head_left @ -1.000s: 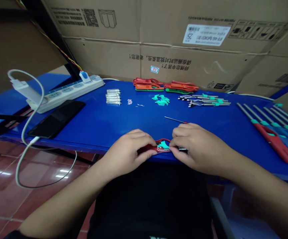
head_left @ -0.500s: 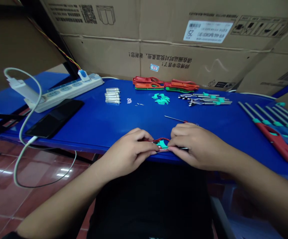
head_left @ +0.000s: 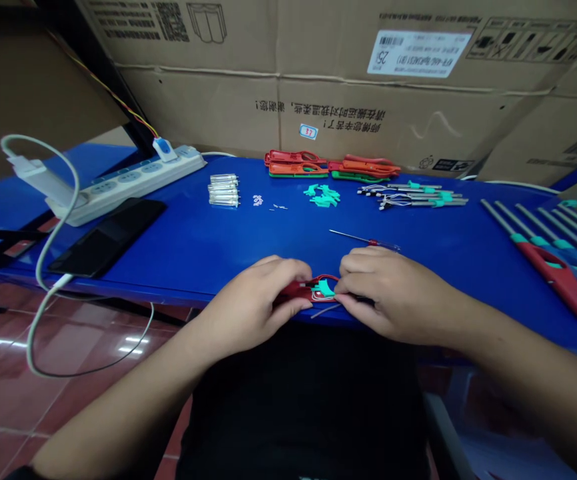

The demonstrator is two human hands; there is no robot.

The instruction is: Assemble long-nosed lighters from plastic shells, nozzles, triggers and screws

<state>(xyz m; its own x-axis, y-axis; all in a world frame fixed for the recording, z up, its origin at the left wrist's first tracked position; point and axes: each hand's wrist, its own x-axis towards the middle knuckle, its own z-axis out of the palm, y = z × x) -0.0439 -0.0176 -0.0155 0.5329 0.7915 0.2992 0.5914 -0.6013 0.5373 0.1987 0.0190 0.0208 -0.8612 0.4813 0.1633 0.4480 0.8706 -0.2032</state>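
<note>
At the table's front edge lies a red casing (head_left: 296,292) with a teal piece (head_left: 324,288) and a white wire inside it. My left hand (head_left: 256,300) grips the casing's left part between thumb and fingers. My right hand (head_left: 393,290) is closed at the casing's right end, its fingertips beside the teal piece; the hand hides most of what it pinches. A thin grey wire (head_left: 324,311) sticks out below the casing. Just beyond my right hand rests a screwdriver (head_left: 353,236) with a red and clear handle.
On the blue table (head_left: 248,247) lie clear tubes (head_left: 224,191), teal pieces (head_left: 324,195), red, orange and green casings (head_left: 298,164), metal rods with wires (head_left: 418,195) and assembled lighters (head_left: 558,267). A power strip (head_left: 133,180) and black phone (head_left: 108,237) are left; cardboard (head_left: 208,100) stands behind.
My left fingers have lifted and spread somewhat, showing more of the red casing and white wire. The grey wire now shows below the casing. The view has shifted slightly.
</note>
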